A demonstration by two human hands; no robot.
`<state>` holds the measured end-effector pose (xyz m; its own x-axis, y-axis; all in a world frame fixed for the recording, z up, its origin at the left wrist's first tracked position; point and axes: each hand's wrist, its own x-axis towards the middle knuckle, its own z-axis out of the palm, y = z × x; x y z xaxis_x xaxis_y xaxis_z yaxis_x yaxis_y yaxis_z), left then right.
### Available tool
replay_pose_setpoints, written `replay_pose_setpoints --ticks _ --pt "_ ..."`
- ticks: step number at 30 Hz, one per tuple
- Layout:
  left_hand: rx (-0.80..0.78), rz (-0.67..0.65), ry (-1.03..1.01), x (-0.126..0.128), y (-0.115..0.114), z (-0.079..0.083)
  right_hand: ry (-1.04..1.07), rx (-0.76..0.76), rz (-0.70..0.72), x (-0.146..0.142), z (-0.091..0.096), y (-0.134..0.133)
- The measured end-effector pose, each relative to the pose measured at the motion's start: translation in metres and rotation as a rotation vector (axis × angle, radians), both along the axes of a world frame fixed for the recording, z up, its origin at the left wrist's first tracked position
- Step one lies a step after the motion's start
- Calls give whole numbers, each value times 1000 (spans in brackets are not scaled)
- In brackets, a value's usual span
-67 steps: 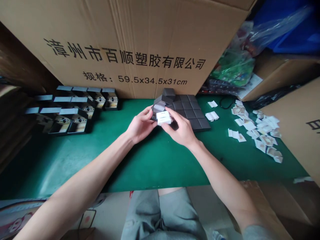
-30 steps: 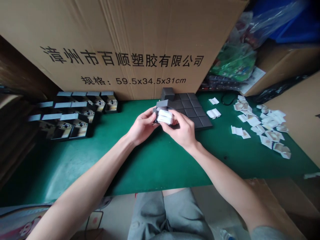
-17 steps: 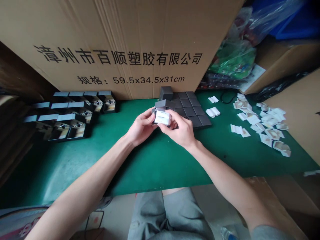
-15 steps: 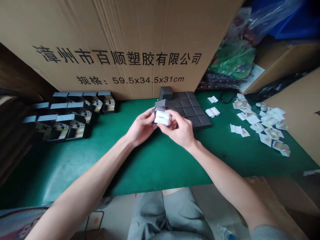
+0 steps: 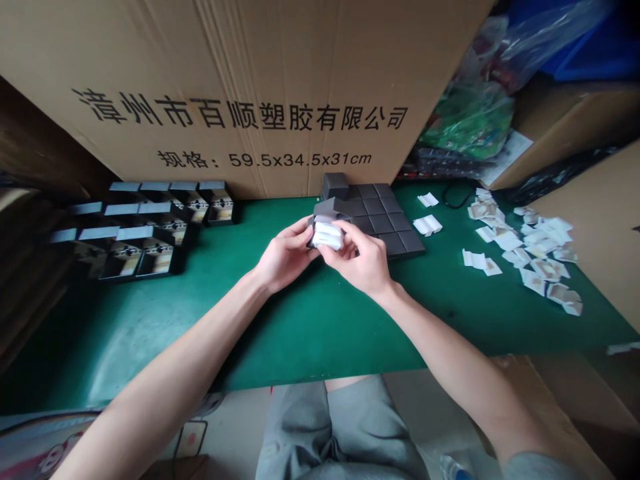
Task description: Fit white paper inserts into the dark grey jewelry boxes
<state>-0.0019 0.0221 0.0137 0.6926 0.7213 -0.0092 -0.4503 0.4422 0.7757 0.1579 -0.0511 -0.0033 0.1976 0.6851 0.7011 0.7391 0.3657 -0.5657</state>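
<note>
Held over the middle of the table is a small dark box [image 5: 330,207] with its lid raised. My left hand [image 5: 285,259] is closed on the box's left side, thumb at the front. My right hand [image 5: 364,259] pinches a white padded insert [image 5: 329,235] with a groove across it, at the box's mouth. How deep the insert sits in the box I cannot tell. Behind the hands lies a block of closed dark boxes [image 5: 383,215], with one more box [image 5: 335,185] standing on its back left corner.
Several opened dark boxes [image 5: 159,261] stand in rows at the left. Loose white inserts [image 5: 547,237] are scattered at the right, a few nearer the middle. A large printed carton [image 5: 250,60] rises behind the green table [image 5: 300,333]. Plastic bags [image 5: 470,117] lie at the back right.
The view has shifted slightly. Both hands stay at the box, and the white insert appears tilted a little differently against it.
</note>
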Motion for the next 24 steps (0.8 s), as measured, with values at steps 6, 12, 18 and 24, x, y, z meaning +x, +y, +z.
replay_pose_setpoints --ticks 6,12,18,24 --pt "-14 9 11 0 0 0 -127 17 -71 -1 -5 -1" --pt "-40 -37 37 0 -1 1 -120 11 -72 -1 -3 -2" --pt "-39 -42 54 0 0 -2 -111 -10 -94 2 -8 -1" --pt "39 -56 46 -1 2 -6 -112 -27 -92 -2 -3 -4"
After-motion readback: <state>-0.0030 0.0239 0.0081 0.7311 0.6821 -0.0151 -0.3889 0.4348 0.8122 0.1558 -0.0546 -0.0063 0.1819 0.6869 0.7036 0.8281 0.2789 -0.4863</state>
